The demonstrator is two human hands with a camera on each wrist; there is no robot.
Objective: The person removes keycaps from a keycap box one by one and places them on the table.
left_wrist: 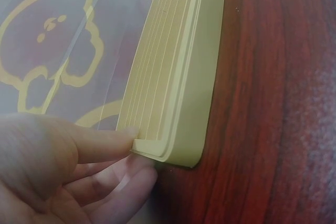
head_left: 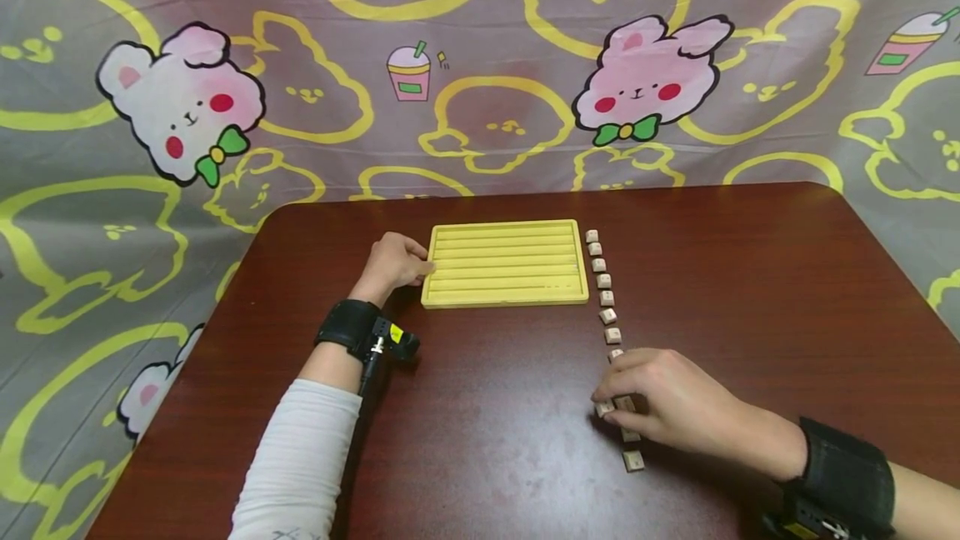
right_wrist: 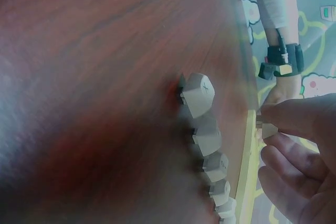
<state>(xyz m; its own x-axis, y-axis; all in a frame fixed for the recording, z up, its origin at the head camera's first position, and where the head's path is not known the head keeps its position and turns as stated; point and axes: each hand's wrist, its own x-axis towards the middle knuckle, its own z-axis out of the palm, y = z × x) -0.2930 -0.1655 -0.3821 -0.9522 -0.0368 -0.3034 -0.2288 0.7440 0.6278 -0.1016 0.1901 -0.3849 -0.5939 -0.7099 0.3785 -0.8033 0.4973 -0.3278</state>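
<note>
A yellow ridged tray point(head_left: 504, 261) lies on the table, its long grooves running left to right. My left hand point(head_left: 393, 262) pinches the tray's left edge, thumb on the rim and fingers curled at its side, as the left wrist view shows. With thumb and fingertips, my right hand point(head_left: 671, 400) holds a small white keycap point(right_wrist: 269, 129) just left of a column of similar keycaps point(head_left: 612, 336). The column runs from beside the tray's right edge towards the near side, partly hidden under the right hand. Dark marks show on some caps point(right_wrist: 199, 95).
Everything lies on a dark reddish-brown table point(head_left: 480, 407) with rounded far corners. A grey patterned curtain point(head_left: 495, 48) with yellow outlines hangs right behind the table's far edge. Black straps with small cameras sit on both wrists.
</note>
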